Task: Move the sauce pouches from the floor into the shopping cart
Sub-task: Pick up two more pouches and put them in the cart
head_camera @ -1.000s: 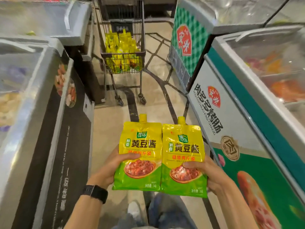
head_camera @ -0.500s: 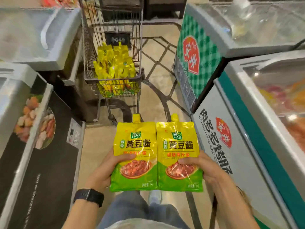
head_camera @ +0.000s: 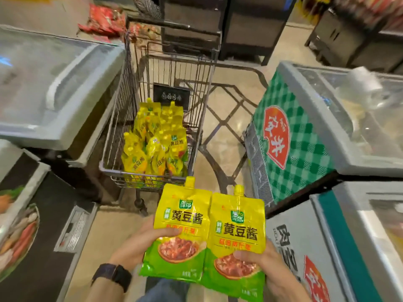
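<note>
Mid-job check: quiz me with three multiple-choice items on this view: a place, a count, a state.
1. Where does the pile of sauce pouches lie?
A) in the shopping cart
B) on a freezer lid
C) on the floor
2. How many pouches are being held?
A) one
B) two
C) four
3. What are the hands doing?
A) both are empty
B) only the left grips a pouch
C) each grips one pouch

Answers:
1 A: the pile sits inside the cart.
2 B: the left pouch and right pouch are side by side.
3 C: the left hand and right hand each hold a pouch's lower part.
</note>
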Action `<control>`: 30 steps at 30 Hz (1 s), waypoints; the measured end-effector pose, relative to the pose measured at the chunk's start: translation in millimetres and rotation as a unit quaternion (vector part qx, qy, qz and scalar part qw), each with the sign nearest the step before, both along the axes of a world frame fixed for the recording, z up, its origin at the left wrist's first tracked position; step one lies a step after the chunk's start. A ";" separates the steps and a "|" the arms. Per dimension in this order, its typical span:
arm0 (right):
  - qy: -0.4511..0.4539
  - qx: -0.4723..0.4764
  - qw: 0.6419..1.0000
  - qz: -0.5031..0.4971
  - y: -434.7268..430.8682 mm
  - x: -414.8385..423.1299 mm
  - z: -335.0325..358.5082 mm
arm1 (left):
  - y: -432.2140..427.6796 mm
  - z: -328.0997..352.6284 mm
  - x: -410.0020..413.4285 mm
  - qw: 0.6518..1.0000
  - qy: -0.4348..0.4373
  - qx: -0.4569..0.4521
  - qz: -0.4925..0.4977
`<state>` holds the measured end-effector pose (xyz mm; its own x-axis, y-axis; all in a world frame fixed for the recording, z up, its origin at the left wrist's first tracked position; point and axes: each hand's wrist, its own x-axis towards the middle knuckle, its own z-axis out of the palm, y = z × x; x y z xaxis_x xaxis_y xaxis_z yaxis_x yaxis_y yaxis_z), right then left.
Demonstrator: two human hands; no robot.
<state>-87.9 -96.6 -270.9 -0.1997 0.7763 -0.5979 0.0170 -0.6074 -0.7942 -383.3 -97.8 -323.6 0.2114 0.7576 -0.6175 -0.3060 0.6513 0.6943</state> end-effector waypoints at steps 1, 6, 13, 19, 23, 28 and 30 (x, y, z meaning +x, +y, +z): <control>-0.006 0.002 1.000 0.003 21.0 1.1 0.4 | 22.5 5.0 -0.2 1.000 0.004 0.008 0.000; -0.030 0.018 0.999 0.024 116.8 -0.4 2.1 | 118.9 17.5 -6.7 0.999 -0.008 0.030 0.030; -0.047 0.049 0.992 0.106 274.5 -20.5 -11.9 | 225.5 12.0 -15.5 0.977 0.061 0.071 0.190; -0.023 0.069 0.976 0.203 429.4 -34.6 -17.5 | 305.1 5.6 3.9 0.922 0.158 0.032 0.352; -0.029 0.078 0.954 0.288 520.9 -54.8 -13.0 | 349.2 -4.4 23.7 0.877 0.227 0.024 0.422; -0.052 0.126 0.915 0.379 605.7 -107.0 -23.1 | 374.8 -24.2 28.8 0.851 0.217 -0.016 0.478; -0.051 0.131 0.907 0.397 625.3 -131.8 -29.3 | 375.6 -29.5 24.3 0.844 0.218 -0.031 0.488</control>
<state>-219.7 528.7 -300.2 -0.7125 0.5298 -0.4601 0.4480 -0.1612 -0.8794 -359.0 277.8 -353.1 -0.7537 0.4029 -0.5192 -0.4414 0.2749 0.8541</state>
